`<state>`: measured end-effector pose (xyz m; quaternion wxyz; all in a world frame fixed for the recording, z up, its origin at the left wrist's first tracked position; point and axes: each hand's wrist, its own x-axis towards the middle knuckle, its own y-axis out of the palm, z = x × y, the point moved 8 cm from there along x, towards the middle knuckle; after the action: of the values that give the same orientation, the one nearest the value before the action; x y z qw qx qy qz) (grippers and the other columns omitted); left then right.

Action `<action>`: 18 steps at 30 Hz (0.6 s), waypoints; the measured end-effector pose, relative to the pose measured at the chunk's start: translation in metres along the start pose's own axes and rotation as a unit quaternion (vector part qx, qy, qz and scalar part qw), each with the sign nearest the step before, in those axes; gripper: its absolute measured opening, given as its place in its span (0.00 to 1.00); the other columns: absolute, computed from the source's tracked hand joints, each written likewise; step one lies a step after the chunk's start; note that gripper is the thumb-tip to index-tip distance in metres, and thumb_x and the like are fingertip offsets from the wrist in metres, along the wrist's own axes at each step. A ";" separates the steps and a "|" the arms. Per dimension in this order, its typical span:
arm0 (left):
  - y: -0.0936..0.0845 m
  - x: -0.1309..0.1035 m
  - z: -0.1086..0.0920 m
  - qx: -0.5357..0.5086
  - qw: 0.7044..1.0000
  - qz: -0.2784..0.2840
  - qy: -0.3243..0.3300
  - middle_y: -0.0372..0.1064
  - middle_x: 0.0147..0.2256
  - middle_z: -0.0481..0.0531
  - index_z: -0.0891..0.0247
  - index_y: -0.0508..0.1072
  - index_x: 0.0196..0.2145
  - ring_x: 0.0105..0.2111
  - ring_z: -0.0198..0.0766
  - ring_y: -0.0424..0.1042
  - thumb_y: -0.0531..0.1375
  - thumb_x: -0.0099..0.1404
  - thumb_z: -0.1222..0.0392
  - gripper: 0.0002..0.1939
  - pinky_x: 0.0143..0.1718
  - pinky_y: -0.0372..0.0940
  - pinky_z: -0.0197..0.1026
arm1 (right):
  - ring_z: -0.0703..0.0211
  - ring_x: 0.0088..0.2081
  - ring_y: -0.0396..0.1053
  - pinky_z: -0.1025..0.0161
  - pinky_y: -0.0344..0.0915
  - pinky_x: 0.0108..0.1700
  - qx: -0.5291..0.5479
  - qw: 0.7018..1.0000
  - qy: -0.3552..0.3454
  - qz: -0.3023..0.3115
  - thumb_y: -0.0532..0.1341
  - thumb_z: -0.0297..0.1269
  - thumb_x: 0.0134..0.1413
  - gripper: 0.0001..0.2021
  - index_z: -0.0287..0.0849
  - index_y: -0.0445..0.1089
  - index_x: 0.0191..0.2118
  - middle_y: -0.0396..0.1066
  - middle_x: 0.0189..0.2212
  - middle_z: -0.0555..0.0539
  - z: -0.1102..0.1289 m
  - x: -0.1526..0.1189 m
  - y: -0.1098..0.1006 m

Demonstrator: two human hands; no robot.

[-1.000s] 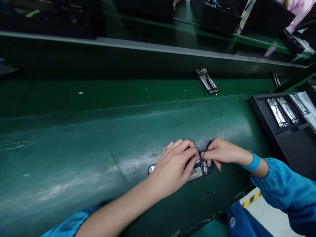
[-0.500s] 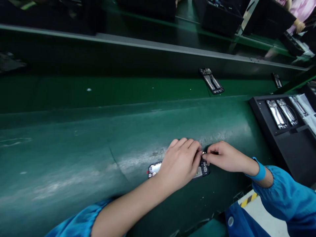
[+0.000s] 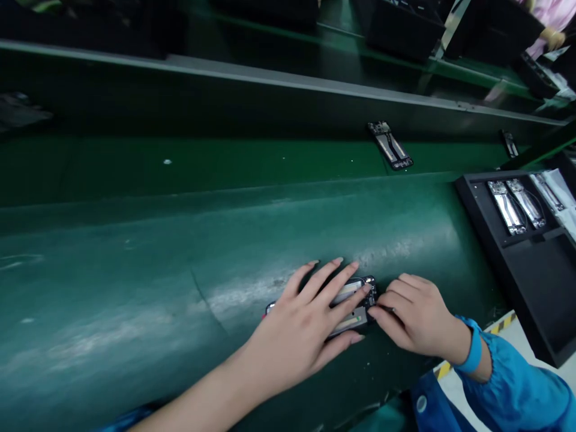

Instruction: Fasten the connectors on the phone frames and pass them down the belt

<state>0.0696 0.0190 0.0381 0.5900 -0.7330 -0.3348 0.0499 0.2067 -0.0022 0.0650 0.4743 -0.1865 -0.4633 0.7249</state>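
An opened phone (image 3: 352, 321), its inner frame and circuit board facing up, lies on the green work surface in the head view. Across it rests my left hand (image 3: 310, 312), fingers spread, covering much of its middle and left end. My right hand (image 3: 411, 312) is closed in a pinch at the phone's right end, by the circuit board (image 3: 371, 289). A short dark end of a thin tool shows between its fingers; the rest of that tool is hidden in the grip.
Another opened phone (image 3: 390, 146) lies farther back, with one more (image 3: 509, 144) at the far right. A black tray (image 3: 483, 231) on the right holds several phone frames. A grey metal rail (image 3: 279, 78) runs along the back. A co-worker's hand (image 3: 552, 39) shows at top right.
My left hand has gone from bent fingers at the phone's right end to spread fingers lying over it. My right hand has moved slightly down and turned, still pinching.
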 end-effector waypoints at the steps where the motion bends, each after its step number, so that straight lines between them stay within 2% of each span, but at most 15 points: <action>1: 0.001 0.001 0.000 0.005 1.000 0.001 0.001 0.63 0.65 0.55 0.52 0.71 0.63 0.63 0.55 0.62 0.50 0.75 0.38 0.27 0.65 0.45 0.56 | 0.57 0.28 0.62 0.59 0.59 0.31 0.003 1.000 0.001 -0.007 0.56 0.37 0.72 0.16 0.40 0.69 0.31 0.67 0.25 0.46 -0.006 0.002 -0.002; 6: 0.000 0.002 0.000 0.020 1.000 -0.003 0.007 0.63 0.65 0.58 0.53 0.72 0.62 0.62 0.57 0.62 0.49 0.75 0.39 0.28 0.64 0.45 0.58 | 0.60 0.26 0.63 0.61 0.60 0.31 0.124 0.986 0.018 -0.109 0.56 0.34 0.72 0.14 0.41 0.65 0.30 0.64 0.24 0.49 -0.037 0.014 -0.015; 12: 0.000 0.002 0.000 0.013 1.000 0.009 0.004 0.63 0.65 0.58 0.53 0.71 0.62 0.62 0.58 0.63 0.49 0.75 0.39 0.28 0.64 0.46 0.59 | 0.59 0.27 0.63 0.60 0.61 0.32 0.081 0.993 -0.007 -0.079 0.56 0.35 0.72 0.13 0.41 0.67 0.32 0.66 0.25 0.48 -0.034 0.018 -0.002; 18: -0.001 0.002 0.001 0.008 1.000 0.004 0.001 0.63 0.65 0.59 0.54 0.72 0.61 0.62 0.59 0.62 0.50 0.75 0.39 0.27 0.62 0.48 0.61 | 0.59 0.28 0.64 0.61 0.61 0.33 0.067 0.993 0.007 -0.102 0.56 0.34 0.72 0.14 0.42 0.65 0.31 0.67 0.25 0.47 -0.035 0.014 -0.003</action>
<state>0.0708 0.0208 0.0394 0.5960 -0.7296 -0.3308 0.0547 0.2264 0.0276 0.0528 0.5601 -0.1109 -0.4270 0.7012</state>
